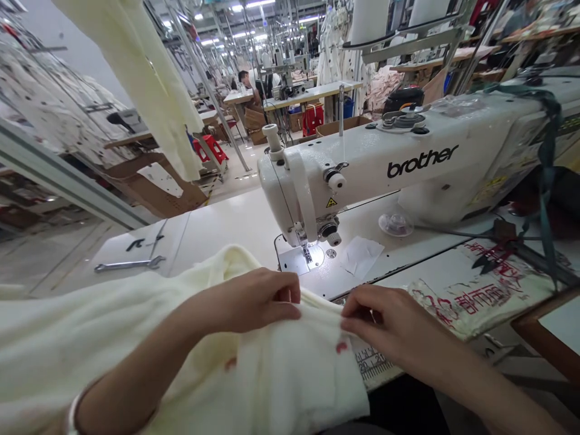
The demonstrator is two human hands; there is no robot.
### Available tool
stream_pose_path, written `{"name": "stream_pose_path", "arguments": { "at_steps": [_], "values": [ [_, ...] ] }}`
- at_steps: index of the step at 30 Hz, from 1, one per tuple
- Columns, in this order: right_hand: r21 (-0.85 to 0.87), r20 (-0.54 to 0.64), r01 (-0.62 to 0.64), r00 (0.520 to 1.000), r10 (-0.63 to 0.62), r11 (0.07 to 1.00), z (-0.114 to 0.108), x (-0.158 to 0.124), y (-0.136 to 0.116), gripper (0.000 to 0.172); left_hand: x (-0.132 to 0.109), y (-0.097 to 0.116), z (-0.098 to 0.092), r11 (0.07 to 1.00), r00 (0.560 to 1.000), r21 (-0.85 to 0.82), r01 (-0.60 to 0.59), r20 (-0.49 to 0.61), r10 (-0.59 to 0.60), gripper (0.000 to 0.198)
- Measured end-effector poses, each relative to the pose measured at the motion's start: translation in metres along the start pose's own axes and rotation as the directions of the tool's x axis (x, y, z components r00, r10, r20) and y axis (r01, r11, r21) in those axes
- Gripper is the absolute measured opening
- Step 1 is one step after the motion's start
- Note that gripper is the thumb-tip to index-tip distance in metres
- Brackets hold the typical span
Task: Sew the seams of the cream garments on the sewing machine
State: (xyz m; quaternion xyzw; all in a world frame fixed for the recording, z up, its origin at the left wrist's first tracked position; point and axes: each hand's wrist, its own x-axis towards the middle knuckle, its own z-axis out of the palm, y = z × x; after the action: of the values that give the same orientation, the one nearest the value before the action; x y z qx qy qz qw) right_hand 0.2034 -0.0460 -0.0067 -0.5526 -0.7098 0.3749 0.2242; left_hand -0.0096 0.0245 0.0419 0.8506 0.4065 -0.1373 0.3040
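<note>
Taking the clock from between my hands, the cream cloth [299, 368] has its long axis from nine o'clock to three, its drawn-out upper edge tilting slightly towards four, and one corner pointing down at five. It lies over the near side of the white tabletop [222, 220], short of the lit needle plate [296, 258] at twelve. The white sewing machine [362, 169] stretches from twelve round to two. A wrench [129, 264] lies at nine, a paper scrap [364, 255] and a clear plastic dish [396, 224] between one and two; a ruler strip [374, 364] shows near five. Out in the room, pale fabric [140, 78] hangs at eleven, a person [247, 78] is past it, and a red stool [312, 118] is at twelve.

My left hand [258, 299] pinches the edge between thumb and fingers; my right hand [385, 320] pinches it further along. The cloth drops towards six below both hands and spreads under my left forearm towards nine.
</note>
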Motion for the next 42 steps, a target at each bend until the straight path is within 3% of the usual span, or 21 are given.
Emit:
{"name": "stream_pose_path", "arguments": {
  "at_steps": [3, 6, 9, 14, 18, 21, 24, 28, 31, 42],
  "values": [
    [-0.099, -0.004, -0.019, 1.0, 0.018, 0.995, 0.01, 0.01, 0.004, 0.018, 0.012, 0.001, 0.011, 0.997, 0.989, 0.068, 0.033, -0.143, -0.023, 0.008],
    [-0.107, -0.001, -0.013, 1.0, 0.013, 0.994, 0.016, 0.016, 0.012, 0.018, 0.027, 0.005, 0.032, 0.995, 0.953, 0.071, -0.075, -0.287, 0.092, 0.016],
    [-0.098, -0.007, 0.009, 1.0, -0.009, 0.995, 0.014, 0.018, 0.014, 0.018, 0.035, 0.007, 0.043, 0.985, 0.955, 0.101, -0.141, -0.249, 0.162, 0.017],
    [-0.052, 0.026, 0.017, 1.0, -0.016, 0.998, 0.002, 0.02, 0.01, 0.015, 0.03, 0.001, 0.039, 0.974, 0.948, 0.069, -0.216, -0.222, 0.227, 0.01],
    [-0.027, 0.051, 0.01, 0.999, -0.008, 1.0, 0.0, 0.022, 0.009, 0.015, 0.029, -0.003, 0.041, 0.969, 0.945, 0.059, -0.24, -0.212, 0.247, 0.02],
    [-0.006, 0.043, 0.007, 0.999, -0.007, 1.0, 0.0, 0.021, 0.007, 0.017, 0.03, -0.001, 0.044, 0.967, 0.944, 0.07, -0.244, -0.211, 0.253, 0.009],
    [0.055, 0.065, -0.014, 0.998, 0.011, 0.998, -0.004, 0.021, 0.005, 0.014, 0.026, 0.001, 0.039, 0.975, 0.959, -0.029, -0.22, -0.19, 0.211, 0.01],
    [0.205, 0.221, -0.063, 0.975, 0.017, 0.977, -0.012, 0.023, 0.004, 0.008, 0.019, 0.002, 0.029, 0.963, 0.974, -0.2, -0.179, -0.17, 0.146, 0.015],
    [0.294, 0.3, -0.093, 0.954, 0.0, 0.951, -0.015, 0.026, 0.004, 0.009, 0.016, 0.004, 0.026, 0.953, 0.971, -0.238, -0.189, -0.19, 0.145, 0.024],
    [0.214, 0.183, -0.05, 0.983, 0.01, 0.976, -0.02, 0.021, -0.003, 0.006, 0.012, 0.018, 0.03, 0.945, 0.978, -0.327, -0.017, -0.2, -0.051, 0.025]
  ]
}}
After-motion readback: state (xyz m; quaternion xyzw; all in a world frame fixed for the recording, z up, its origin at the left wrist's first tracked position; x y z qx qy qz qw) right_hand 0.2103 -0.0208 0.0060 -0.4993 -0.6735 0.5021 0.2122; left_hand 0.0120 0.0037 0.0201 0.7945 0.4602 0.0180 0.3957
